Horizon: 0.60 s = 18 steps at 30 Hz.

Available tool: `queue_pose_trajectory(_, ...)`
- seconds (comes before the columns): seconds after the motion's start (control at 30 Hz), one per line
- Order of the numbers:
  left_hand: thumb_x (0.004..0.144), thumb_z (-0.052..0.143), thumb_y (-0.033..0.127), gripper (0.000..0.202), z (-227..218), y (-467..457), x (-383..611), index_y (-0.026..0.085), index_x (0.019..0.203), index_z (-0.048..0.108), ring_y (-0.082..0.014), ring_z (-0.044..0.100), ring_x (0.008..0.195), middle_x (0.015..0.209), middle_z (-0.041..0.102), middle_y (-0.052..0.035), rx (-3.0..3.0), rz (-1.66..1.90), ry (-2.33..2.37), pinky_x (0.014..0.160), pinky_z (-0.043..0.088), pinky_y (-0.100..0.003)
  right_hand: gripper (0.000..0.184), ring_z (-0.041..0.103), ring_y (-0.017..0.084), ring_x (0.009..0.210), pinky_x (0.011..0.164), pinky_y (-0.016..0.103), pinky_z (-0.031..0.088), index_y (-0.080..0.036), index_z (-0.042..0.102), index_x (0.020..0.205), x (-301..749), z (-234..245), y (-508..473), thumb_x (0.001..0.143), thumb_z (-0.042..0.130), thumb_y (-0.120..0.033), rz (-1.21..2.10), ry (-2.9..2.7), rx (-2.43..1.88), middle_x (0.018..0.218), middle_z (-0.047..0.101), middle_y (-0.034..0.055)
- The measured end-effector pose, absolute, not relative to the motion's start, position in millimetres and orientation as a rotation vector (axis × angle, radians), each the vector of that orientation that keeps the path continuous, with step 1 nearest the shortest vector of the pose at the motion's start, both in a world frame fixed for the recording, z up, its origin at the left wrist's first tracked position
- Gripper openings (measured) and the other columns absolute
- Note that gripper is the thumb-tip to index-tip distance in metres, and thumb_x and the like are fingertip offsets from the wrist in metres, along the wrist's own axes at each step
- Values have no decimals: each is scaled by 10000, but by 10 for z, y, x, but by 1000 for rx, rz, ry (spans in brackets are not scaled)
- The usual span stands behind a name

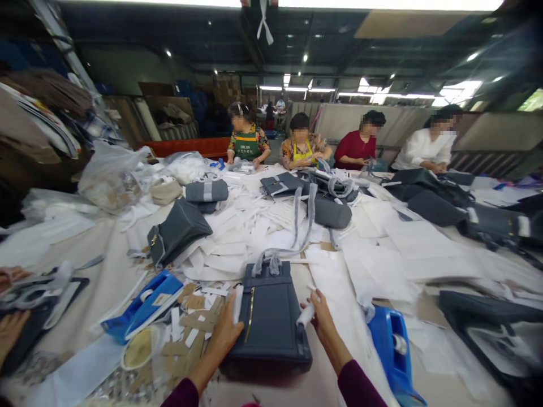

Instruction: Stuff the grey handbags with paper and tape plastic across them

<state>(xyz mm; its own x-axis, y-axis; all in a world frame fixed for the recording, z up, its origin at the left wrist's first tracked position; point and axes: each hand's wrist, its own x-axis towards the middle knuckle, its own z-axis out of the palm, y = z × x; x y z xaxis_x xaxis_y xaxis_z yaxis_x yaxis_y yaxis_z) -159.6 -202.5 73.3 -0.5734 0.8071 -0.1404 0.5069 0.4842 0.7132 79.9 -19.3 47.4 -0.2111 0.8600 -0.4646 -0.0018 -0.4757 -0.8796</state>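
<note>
A dark blue-grey bag (pixel 271 316) stands upright on the table in front of me, with a gold zipper (pixel 250 314) on its face. Grey wrapped straps (pixel 271 263) rise from its top and trail away across the table. My left hand (pixel 224 330) is closed on the bag's left side, the thumb by the front and a white wrapped piece (pixel 238 302) at the fingers. On the other side my right hand (pixel 321 314) pinches a white wrapping (pixel 306 315) beside the bag's right edge. Its fingers are partly bent around that piece.
Blue tape dispensers (pixel 146 302) (pixel 392 350) flank the bag. Cardboard and paper scraps (pixel 195 322) and a round tub (pixel 138 347) lie left. White sheets (pixel 432 249) and more dark bags (pixel 180 229) cover the table. A co-worker's hand (pixel 14 333) works far left; several people sit opposite.
</note>
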Motion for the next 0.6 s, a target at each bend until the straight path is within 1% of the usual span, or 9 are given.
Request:
queue_pose_trajectory(0.07,647,472,127,844,759,-2035,-1566,37,1461,271,-288,280,1409,1494,341,-187,1110,825,2305,1178,208,-387,879,657,284,948,759,408,520,-235,357,1405,730,467,-111,681,579,-682,1805,-1112,-1443,1257,550,138)
queue_pose_trajectory(0.1,652,467,120,836,782,-2037,-1544,46,1464,279,-291,288,1406,1484,358,-184,1129,788,2339,1172,221,-393,854,632,303,1018,823,431,504,-216,413,1374,700,481,-70,667,610,-651,1731,-1240,-1447,1285,540,148)
queue_pose_trajectory(0.17,656,459,89,825,851,-2030,-1484,91,1467,307,-311,293,1399,1476,372,-177,1188,683,2456,1155,247,-446,751,538,338,1168,972,485,420,-202,515,1307,646,563,-6,662,647,-564,1423,-1566,-1467,1325,528,149)
queue_pose_trajectory(0.23,642,444,32,834,937,-1995,-1403,163,1460,351,-327,266,1410,1503,342,-152,1317,575,2580,1141,239,-509,607,424,353,1283,1068,531,299,-224,571,1274,581,723,10,720,620,-467,1034,-1896,-1457,1375,504,132)
queue_pose_trajectory(0.3,645,413,-19,846,1003,-1933,-1311,227,1453,370,-306,214,1436,1543,289,-104,1536,527,2621,1147,207,-533,529,309,333,1373,1118,542,201,-265,552,1315,484,921,-48,794,558,-351,735,-2193,-1357,1464,424,85)
queue_pose_trajectory(0.33,668,400,-28,835,1014,-1896,-1266,245,1457,359,-286,195,1445,1557,265,-81,1659,520,2590,1155,200,-523,548,244,310,1413,1141,525,160,-279,510,1359,424,1007,-105,812,533,-291,651,-2337,-1263,1511,360,54)
queue_pose_trajectory(0.4,752,414,12,772,970,-1828,-1192,253,1477,306,-267,194,1448,1569,234,-63,1833,489,2466,1159,229,-497,650,149,277,1453,1171,484,109,-279,414,1431,299,1091,-257,797,542,-211,632,-2612,-1082,1564,242,15)
queue_pose_trajectory(0.47,824,498,144,682,833,-1785,-1155,244,1473,315,-300,266,1421,1550,269,-89,1890,410,2317,1126,310,-496,711,135,296,1454,1172,485,129,-241,374,1454,196,1023,-418,776,585,-211,743,-2834,-1020,1573,191,41)
queue_pose_trajectory(0.6,837,593,412,538,398,-1774,-1241,262,1349,526,-366,438,1311,1439,445,-139,1893,249,2114,1016,445,-494,677,210,358,1424,1119,555,241,-172,386,1444,97,754,-550,803,589,-253,994,-3031,-1070,1553,229,123)
